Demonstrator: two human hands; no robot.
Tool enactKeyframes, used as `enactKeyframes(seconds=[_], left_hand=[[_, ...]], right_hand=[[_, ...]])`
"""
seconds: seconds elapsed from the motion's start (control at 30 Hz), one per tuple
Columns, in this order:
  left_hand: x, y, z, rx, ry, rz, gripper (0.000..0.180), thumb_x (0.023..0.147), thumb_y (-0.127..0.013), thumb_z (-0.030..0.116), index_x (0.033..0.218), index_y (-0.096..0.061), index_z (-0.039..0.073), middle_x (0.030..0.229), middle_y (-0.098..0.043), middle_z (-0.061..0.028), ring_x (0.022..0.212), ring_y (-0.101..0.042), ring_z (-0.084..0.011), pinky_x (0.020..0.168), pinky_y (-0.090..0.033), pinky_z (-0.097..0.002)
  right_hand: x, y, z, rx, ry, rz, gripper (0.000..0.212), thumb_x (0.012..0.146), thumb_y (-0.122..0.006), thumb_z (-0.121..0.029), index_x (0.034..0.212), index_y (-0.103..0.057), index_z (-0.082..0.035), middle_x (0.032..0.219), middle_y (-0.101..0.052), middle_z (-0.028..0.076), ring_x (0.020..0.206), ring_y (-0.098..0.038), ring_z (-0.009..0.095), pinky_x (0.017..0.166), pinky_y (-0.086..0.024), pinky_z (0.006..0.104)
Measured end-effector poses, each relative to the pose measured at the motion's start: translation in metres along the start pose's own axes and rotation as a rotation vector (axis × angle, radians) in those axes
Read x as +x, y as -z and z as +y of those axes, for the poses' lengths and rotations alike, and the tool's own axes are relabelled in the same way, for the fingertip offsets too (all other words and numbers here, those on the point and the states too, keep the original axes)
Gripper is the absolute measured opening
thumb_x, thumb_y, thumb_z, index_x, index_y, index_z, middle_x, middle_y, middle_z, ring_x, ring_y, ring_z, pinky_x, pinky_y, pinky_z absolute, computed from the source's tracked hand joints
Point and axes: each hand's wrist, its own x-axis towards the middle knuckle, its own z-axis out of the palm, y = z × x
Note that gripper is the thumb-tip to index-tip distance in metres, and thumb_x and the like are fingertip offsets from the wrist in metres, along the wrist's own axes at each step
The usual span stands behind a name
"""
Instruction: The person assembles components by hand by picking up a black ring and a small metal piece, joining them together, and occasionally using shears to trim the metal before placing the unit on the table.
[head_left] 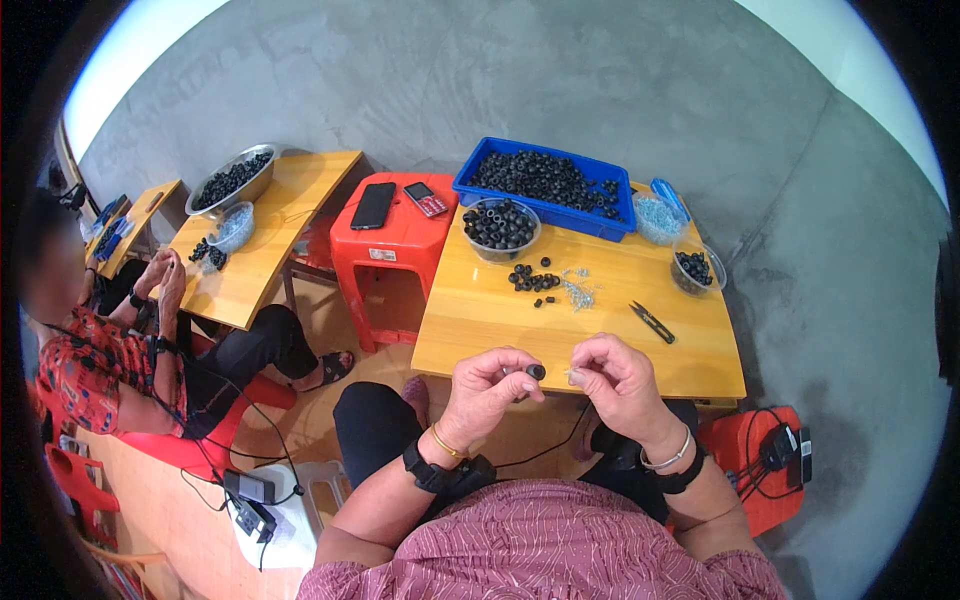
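My left hand [484, 392] pinches a small black ring-shaped part [536, 371] between thumb and fingers, just above the near edge of the wooden table [465, 335]. Facing it across a narrow gap, my right hand [622, 385] is closed in a pinch on a tiny pale piece [572, 373], too small to identify. On the table beyond my hands lie loose black parts [524, 278] and a little heap of clear bluish pieces [579, 296]. To their right rests a pair of black thread snips [653, 323].
A blue tray [552, 213] of black parts stands at the back, near a clear bowl [498, 256] of them. Another tub [714, 284] sits right. A red stool [390, 243] holds a black phone [373, 205]. A co-worker [110, 370] sits left. Cables hang beside me.
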Motion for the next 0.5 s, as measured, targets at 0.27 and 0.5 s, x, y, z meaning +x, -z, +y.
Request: enactKeyframes(seconds=[0.27,0.5], left_hand=[[-0.0007,-0.0046,-0.0023,0.181,-0.095,-0.020,0.009,0.076,-0.057,-0.005,0.085,-0.057,-0.004,0.079,-0.057,-0.0075,0.069,-0.060,-0.0145,0.061,-0.049,-0.0227],[-0.0013,-0.0045,-0.0044,0.129,-0.066,-0.034,0.009,0.076,-0.056,-0.005,0.085,-0.056,-0.005,0.080,-0.057,-0.0091,0.068,-0.060,-0.0152,0.061,-0.050,-0.0239]], right_hand=[[0.0063,-0.0060,-0.0030,-0.167,0.251,-0.063,0.011,0.073,-0.058,0.006,0.079,-0.054,-0.001,0.075,-0.055,0.007,0.065,-0.053,0.013,0.058,-0.043,0.0227],[0.0065,-0.0089,-0.0045,-0.271,0.330,-0.094,0.011,0.071,-0.060,0.004,0.079,-0.057,-0.002,0.074,-0.056,0.009,0.064,-0.055,0.017,0.056,-0.044,0.0246]])
